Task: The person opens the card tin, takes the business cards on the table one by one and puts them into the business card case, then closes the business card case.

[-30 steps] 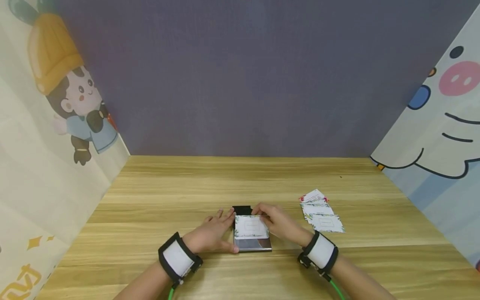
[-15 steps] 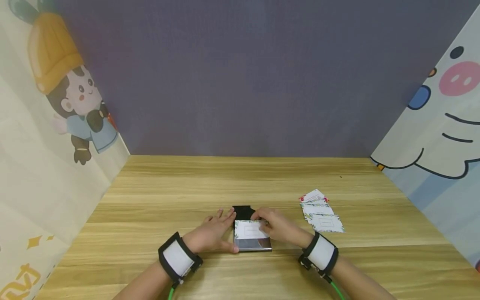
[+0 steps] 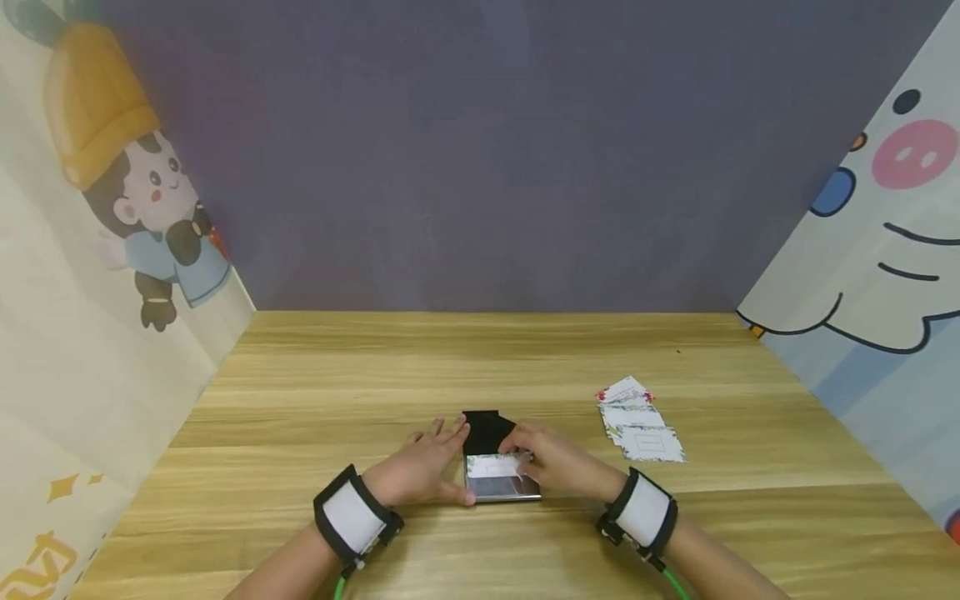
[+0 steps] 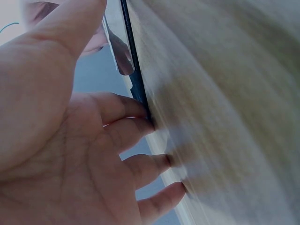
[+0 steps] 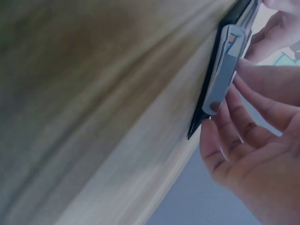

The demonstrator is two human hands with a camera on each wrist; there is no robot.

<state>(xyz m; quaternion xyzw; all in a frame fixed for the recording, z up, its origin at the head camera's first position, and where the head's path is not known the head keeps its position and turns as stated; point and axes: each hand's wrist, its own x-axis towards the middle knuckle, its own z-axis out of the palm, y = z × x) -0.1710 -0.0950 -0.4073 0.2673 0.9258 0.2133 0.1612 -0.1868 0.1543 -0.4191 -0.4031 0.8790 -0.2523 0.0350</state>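
A flat card case lies on the table, its black flap opened toward the back and its shiny metal pocket in front. A white card with a leafy border is partly inside the pocket. My right hand, fingers curled, pinches the card at its right end. In the right wrist view, the fingertips sit beside the case's metal side. My left hand rests spread along the left edge, fingertips by the flap and thumb at the pocket's front left corner.
Several printed cards lie fanned and overlapping on the wooden table, right of the case. A dark grey panel stands at the back, with cartoon-printed cloths on both sides. Each wrist wears a strapped camera band.
The card has slid toward me, deeper into the metal pocket, so less of it shows. My right hand moved slightly nearer with it; the left hand stayed in place.
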